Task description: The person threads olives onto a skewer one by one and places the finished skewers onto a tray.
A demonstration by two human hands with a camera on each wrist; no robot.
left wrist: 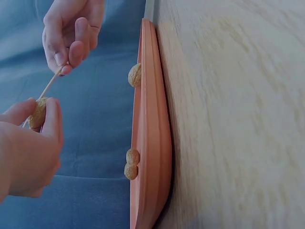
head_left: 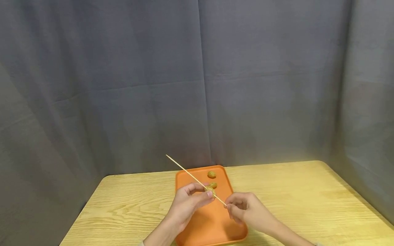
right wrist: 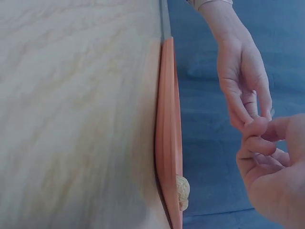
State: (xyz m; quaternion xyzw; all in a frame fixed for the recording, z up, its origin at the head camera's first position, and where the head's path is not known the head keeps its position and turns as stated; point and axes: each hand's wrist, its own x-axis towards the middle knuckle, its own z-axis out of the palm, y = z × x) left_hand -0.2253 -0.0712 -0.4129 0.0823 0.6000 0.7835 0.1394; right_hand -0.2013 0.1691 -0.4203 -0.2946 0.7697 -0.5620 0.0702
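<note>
Fingers (head_left: pixel 201 199) hold one stick (head_left: pixel 184 170), one nut (left wrist: pixel 38 114); tray (head_left: pixel 212 222), two.

Left hand (head_left: pixel 189 204) holds a nut (head_left: pixel 210 189) at a stick (head_left: pixel 184 169). Right hand (head_left: pixel 247 210) pinches the stick's end. Orange tray (head_left: pixel 204 227) bears two nuts (head_left: pixel 211 174).

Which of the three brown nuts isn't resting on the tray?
The nut pinched by the left hand, held above the orange tray; the other two nuts lie inside it.
</note>
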